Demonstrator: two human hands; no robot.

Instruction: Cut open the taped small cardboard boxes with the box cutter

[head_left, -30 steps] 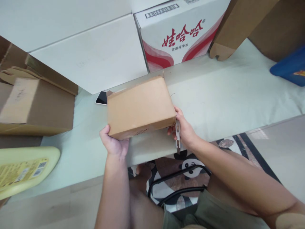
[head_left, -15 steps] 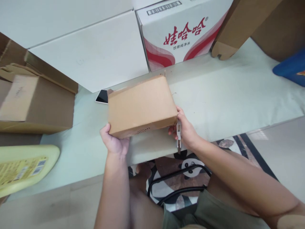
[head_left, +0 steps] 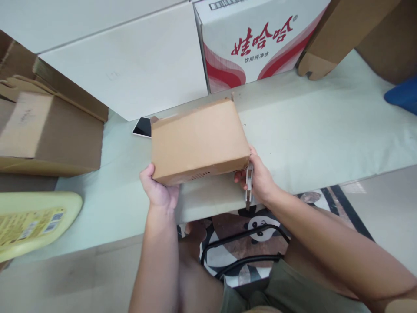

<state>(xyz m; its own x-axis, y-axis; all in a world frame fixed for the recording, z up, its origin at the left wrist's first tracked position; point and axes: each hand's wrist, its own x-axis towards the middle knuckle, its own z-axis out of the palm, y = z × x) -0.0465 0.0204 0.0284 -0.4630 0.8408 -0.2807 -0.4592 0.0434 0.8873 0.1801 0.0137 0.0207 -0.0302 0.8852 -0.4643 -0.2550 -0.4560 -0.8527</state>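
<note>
A plain brown cardboard box [head_left: 198, 141] is held a little above a pale green table [head_left: 312, 126], near its front edge. My left hand [head_left: 158, 191] grips the box's near left corner from below. My right hand [head_left: 259, 178] supports the near right corner and also holds a small white utility knife [head_left: 249, 184], which points down between its fingers. The box's top face is closed and tilted slightly toward me.
A phone [head_left: 142, 127] lies behind the box. A white carton with red lettering [head_left: 257, 39] and white boxes [head_left: 124, 74] line the back. Brown cartons [head_left: 48, 130] sit left, a yellow item [head_left: 32, 224] front left, a blue object [head_left: 402, 93] far right.
The view has shifted slightly, so everything sits a bit further right and higher in the picture. Both hands keep the same hold on the box.
</note>
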